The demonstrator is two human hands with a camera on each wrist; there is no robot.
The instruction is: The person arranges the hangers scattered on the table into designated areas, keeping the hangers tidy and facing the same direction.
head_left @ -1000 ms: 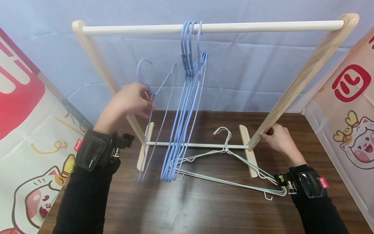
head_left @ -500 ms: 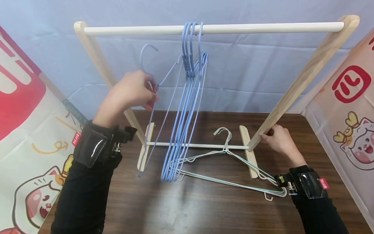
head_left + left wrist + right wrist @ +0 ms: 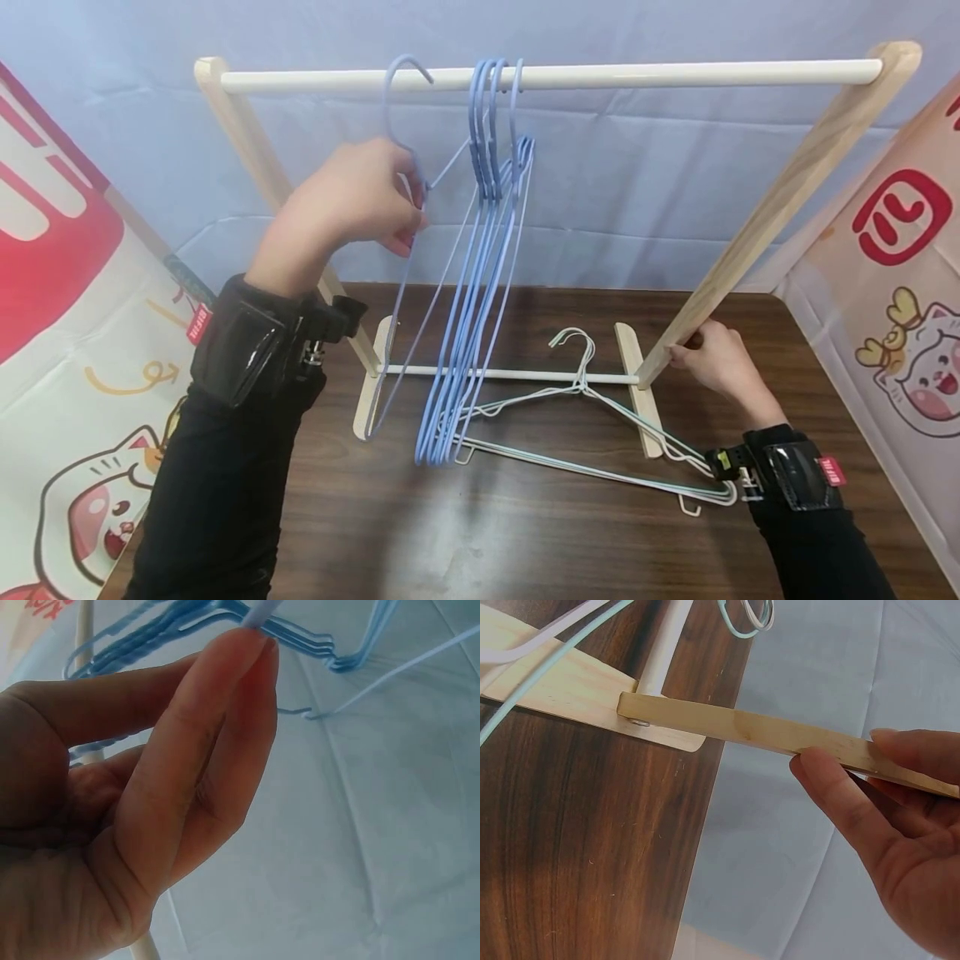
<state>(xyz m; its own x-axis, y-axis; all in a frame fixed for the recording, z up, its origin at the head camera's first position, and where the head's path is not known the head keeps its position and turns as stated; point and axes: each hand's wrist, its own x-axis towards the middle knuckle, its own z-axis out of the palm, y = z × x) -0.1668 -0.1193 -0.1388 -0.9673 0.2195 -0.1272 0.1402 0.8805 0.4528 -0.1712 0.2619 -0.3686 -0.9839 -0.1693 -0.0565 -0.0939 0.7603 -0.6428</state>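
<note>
My left hand [image 3: 360, 196] pinches a blue wire hanger [image 3: 388, 92] just under its hook, left of the hung group. The hook's open end overlaps the white rail [image 3: 637, 76] in the head view. In the left wrist view, thumb and fingertips meet on the wire [image 3: 259, 611]. Several blue hangers [image 3: 468, 300] hang from the rail near its middle. Low on the rack's right wooden post [image 3: 780, 200], my right hand [image 3: 718, 358] grips the wood; the right wrist view shows thumb and fingers on either side of the post [image 3: 757, 729].
A few white and pale green hangers [image 3: 585, 462] lie stacked on the brown table [image 3: 480, 542] under the rack, across its lower bar [image 3: 540, 375]. The left post [image 3: 251, 137] stands behind my left wrist. Cloth backdrops [image 3: 600, 192] enclose the table's back and sides.
My left hand has risen and moved right with the blue hanger, bringing its hook from well below the rail up to rail height. The right hand stays on the post.
</note>
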